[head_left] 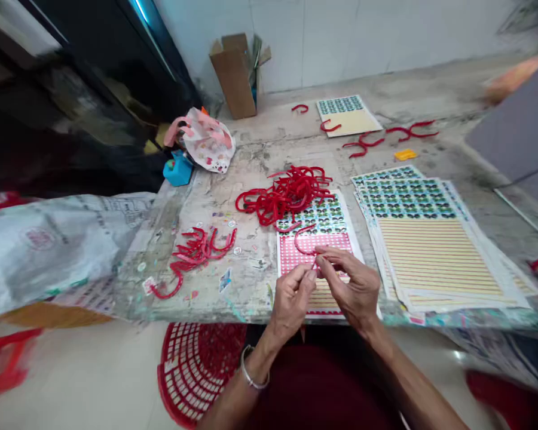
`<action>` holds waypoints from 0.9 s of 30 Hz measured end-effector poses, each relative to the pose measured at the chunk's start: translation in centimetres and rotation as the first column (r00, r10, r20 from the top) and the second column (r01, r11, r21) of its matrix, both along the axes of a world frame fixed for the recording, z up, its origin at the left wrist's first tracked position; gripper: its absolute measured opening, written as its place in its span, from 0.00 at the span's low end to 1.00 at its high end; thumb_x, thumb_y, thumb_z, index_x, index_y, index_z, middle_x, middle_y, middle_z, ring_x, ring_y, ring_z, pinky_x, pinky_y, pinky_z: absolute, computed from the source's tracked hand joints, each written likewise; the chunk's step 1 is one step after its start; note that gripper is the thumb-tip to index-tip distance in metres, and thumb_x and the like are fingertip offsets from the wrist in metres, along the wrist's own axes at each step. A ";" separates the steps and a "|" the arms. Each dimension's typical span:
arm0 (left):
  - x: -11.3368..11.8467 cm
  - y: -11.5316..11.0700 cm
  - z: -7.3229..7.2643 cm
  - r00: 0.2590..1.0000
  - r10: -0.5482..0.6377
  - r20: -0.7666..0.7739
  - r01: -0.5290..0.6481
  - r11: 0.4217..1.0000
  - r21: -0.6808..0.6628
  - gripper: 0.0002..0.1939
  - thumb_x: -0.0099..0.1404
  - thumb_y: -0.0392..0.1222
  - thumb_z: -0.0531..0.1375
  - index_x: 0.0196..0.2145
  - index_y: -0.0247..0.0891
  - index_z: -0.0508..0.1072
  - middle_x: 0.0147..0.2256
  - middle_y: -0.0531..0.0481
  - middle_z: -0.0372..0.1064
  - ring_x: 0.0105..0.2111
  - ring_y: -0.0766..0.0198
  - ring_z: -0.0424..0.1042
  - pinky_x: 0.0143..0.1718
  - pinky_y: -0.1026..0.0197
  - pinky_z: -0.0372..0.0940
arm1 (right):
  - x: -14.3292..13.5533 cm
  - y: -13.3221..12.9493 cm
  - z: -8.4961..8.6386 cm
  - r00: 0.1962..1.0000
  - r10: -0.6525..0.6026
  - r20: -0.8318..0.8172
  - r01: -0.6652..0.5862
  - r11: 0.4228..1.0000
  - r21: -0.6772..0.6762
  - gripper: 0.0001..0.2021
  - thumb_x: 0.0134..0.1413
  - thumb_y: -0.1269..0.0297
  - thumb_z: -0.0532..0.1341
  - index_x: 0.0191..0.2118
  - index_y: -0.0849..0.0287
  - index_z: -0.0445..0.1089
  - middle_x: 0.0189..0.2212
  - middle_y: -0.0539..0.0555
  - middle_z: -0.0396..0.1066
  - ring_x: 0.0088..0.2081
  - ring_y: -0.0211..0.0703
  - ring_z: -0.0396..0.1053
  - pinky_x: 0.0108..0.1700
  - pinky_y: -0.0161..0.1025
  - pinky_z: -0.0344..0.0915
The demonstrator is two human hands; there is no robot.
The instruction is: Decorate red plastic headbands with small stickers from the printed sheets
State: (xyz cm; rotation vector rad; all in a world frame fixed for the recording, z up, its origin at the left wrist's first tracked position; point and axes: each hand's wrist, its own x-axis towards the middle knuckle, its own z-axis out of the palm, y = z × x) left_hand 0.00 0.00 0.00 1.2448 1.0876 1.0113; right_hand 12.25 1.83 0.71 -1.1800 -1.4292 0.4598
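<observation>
Fingertips of my left hand (295,294) and my right hand (352,283) meet over a sticker sheet (332,248) at the table's front edge. Both hands pinch the end of a curved red piece (301,243), whose loop rises up and left from the fingers. Just beyond them a tangled pile of red curved pieces (291,191) covers the sheet's top left corner. A smaller bunch of red pieces (199,248) lies to the left. What sits right between the fingertips is too small to make out.
Stacked printed sheets (439,257) lie on the right. Farther back are another sheet (354,122), loose red pieces (363,143), a cardboard box (235,77), a plastic bag (210,143) and a blue container (178,171). A red basket (173,370) stands below the table edge.
</observation>
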 end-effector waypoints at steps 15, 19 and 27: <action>0.0 0.1 0.2 0.993 -0.038 0.113 0.031 0.998 0.062 0.12 0.67 0.43 0.51 0.32 0.34 0.69 0.24 0.53 0.59 0.27 0.67 0.60 0.34 0.64 0.57 | 1.9 -1.3 -1.0 0.835 0.148 -0.530 -0.450 0.739 -0.501 0.11 0.49 0.58 0.63 0.36 0.59 0.72 0.23 0.49 0.70 0.27 0.37 0.67 0.30 0.34 0.63; -0.1 -0.1 0.2 0.989 -0.096 0.108 0.084 0.990 0.114 0.12 0.67 0.40 0.50 0.35 0.33 0.71 0.25 0.51 0.62 0.29 0.65 0.63 0.38 0.62 0.58 | 1.6 -1.0 -1.0 0.661 0.220 -0.717 -0.652 0.642 -0.403 0.06 0.50 0.62 0.63 0.31 0.60 0.70 0.19 0.48 0.67 0.24 0.34 0.64 0.32 0.35 0.61; -1.2 -0.2 0.1 0.978 -0.162 0.135 0.150 0.984 0.092 0.13 0.67 0.40 0.51 0.35 0.33 0.73 0.25 0.51 0.64 0.29 0.65 0.64 0.36 0.63 0.59 | 1.2 -0.4 -0.4 0.503 0.202 -0.841 -0.771 0.545 -0.330 0.07 0.51 0.64 0.62 0.27 0.61 0.68 0.20 0.47 0.66 0.22 0.35 0.66 0.31 0.36 0.60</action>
